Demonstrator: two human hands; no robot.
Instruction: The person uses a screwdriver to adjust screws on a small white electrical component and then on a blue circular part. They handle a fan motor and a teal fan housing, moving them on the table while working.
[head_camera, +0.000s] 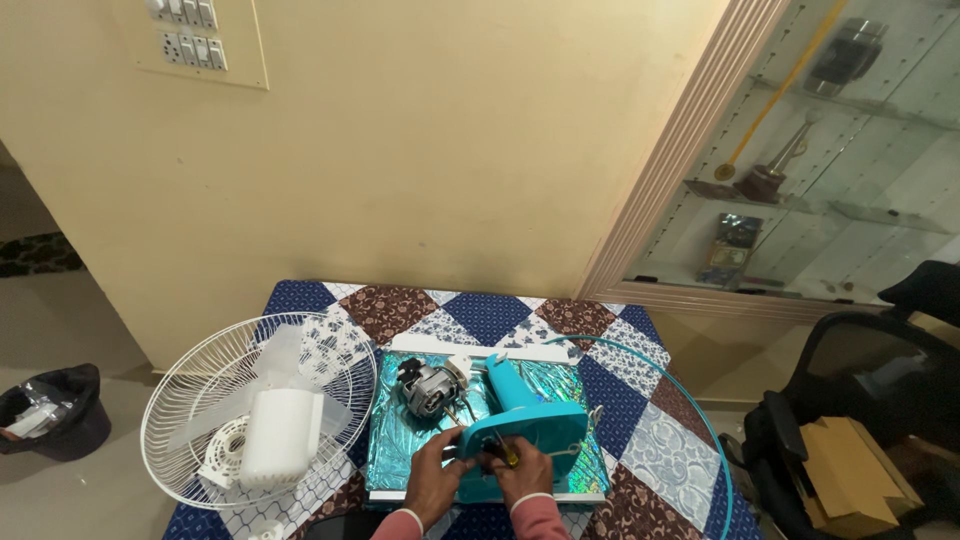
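Seeing both my forearms coming up from near edge of table, angling toward each other. Left hand (437, 473) reaching forward, fingers curling, palm facing inward. Right hand (520, 470) sitting just beside it, fingers closing in tight grip, knuckles facing up. Hands near, thumbs almost meeting. Pale cuffs showing at both wrists.
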